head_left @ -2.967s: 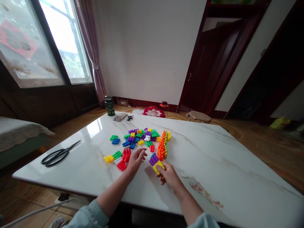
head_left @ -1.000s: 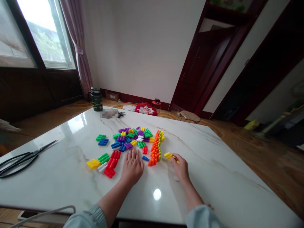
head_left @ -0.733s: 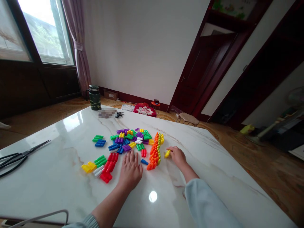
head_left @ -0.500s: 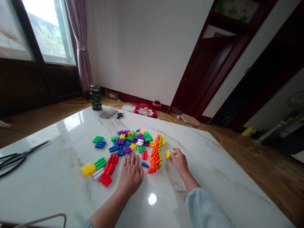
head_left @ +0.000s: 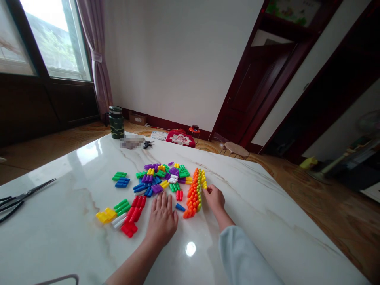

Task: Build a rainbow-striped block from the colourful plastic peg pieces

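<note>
My left hand (head_left: pixel 162 221) lies flat on the white marbled table (head_left: pixel 252 213), fingers spread, just below the mixed pile of coloured plastic pieces (head_left: pixel 157 177). A single blue piece (head_left: pixel 180 207) is to its right. To its left are joined red pieces (head_left: pixel 134 215). Orange pieces (head_left: pixel 192 196) stand in a slanting row beside yellow-green ones (head_left: pixel 199 190). At the right edge of that row, my right hand (head_left: pixel 214 198) has its fingers pinched against yellow pieces (head_left: pixel 204 180); what lies between the fingertips is largely hidden.
Black-handled scissors (head_left: pixel 26 194) lie at the left. A camouflage flask (head_left: pixel 116 122), a blurred object (head_left: pixel 132 142) and small black clippers (head_left: pixel 147 144) are at the far edge. Yellow (head_left: pixel 106 215), green (head_left: pixel 121 206) and white pieces (head_left: pixel 119 221) lie at the left front.
My right hand has moved left to the row, and the yellow pieces that lay apart beside it are now at the row's edge. My left hand stays flat. The view has shifted slightly.
</note>
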`<state>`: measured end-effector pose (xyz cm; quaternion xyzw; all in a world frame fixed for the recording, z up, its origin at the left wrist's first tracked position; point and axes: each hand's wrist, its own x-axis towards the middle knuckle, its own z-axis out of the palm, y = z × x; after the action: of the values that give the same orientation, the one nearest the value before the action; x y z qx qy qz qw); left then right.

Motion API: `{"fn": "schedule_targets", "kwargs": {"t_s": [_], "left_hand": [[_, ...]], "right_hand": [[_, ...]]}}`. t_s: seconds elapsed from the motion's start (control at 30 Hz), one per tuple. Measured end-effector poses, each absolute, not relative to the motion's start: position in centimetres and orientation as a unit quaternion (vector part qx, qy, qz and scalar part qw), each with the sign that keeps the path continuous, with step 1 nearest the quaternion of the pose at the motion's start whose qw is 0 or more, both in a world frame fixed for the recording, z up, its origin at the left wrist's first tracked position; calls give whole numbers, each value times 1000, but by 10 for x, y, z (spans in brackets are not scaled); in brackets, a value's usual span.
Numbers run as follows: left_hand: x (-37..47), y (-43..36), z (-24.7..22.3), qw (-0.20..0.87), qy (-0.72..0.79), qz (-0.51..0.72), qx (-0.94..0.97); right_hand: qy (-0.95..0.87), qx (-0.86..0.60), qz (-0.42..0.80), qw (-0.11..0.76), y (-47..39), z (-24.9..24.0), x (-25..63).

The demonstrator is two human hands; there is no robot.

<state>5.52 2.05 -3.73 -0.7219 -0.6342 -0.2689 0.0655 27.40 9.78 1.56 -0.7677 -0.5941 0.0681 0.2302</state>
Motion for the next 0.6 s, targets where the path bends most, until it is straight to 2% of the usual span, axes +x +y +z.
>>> {"fn": "schedule_targets", "kwargs": {"t_s": [0.6], "left_hand": [[55, 19, -33, 71, -640, -242, -726]], "right_hand": [[-572, -768, 76, 276, 103, 18, 261]]}}
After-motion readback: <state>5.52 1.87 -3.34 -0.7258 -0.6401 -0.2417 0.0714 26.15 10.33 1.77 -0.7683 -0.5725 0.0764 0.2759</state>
